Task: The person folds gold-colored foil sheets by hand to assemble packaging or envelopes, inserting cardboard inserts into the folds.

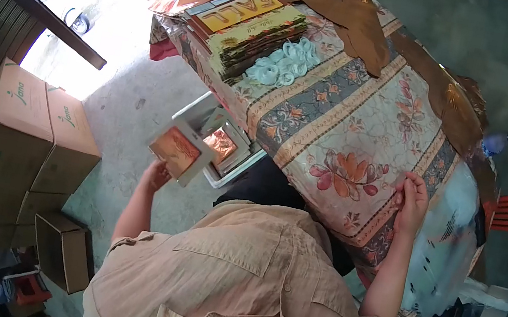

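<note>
The left hand (158, 175) has its fingers clamped on the rim of a framed picture (181, 152), probably light, stiff and fragile; I cannot tell the right hand (412, 203) fingers' state on the tabletop (343, 116).

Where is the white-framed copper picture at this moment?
In the head view, the white-framed copper picture sits left of centre, held by the left hand, beside a white bin of similar frames next to the table.
</note>
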The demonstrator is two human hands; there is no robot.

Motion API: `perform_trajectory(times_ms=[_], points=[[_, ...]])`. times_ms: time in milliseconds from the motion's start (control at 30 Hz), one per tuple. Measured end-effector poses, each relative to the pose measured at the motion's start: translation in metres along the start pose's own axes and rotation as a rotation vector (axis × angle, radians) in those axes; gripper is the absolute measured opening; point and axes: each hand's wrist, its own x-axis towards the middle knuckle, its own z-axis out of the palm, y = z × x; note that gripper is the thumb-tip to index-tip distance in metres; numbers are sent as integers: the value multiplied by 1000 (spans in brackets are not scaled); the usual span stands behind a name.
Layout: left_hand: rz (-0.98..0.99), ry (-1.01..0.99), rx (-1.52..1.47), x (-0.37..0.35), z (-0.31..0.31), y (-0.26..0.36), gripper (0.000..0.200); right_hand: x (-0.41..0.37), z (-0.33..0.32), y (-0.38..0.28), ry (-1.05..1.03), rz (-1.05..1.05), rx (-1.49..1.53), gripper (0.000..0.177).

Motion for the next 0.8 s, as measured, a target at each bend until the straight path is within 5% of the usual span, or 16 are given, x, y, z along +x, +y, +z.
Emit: perform_trajectory(times_ms=[200, 367, 500, 600, 667, 733, 800], points=[[-135, 196, -2, 29, 43, -47, 20, -1, -1, 6, 38, 10, -64, 15], [-106, 9, 114, 68, 61, -45, 27, -2, 2, 4, 89, 27, -69, 14], [-139, 330, 491, 54, 93, -33, 44, -1, 1, 6, 75, 17, -83, 13], [-145, 184, 504, 76, 78, -54, 33, -4, 5, 3, 72, 62, -138, 14], [-168, -156, 610, 61, 90, -53, 23, -4, 13, -6, 76, 75, -176, 14], [-98, -195, 828, 23, 135, -42, 25, -6, 31, -16, -81, -36, -593, 16], [-51, -380, 996, -11, 176, -21, 30, -2, 37, -26, -164, -115, -695, 17]])
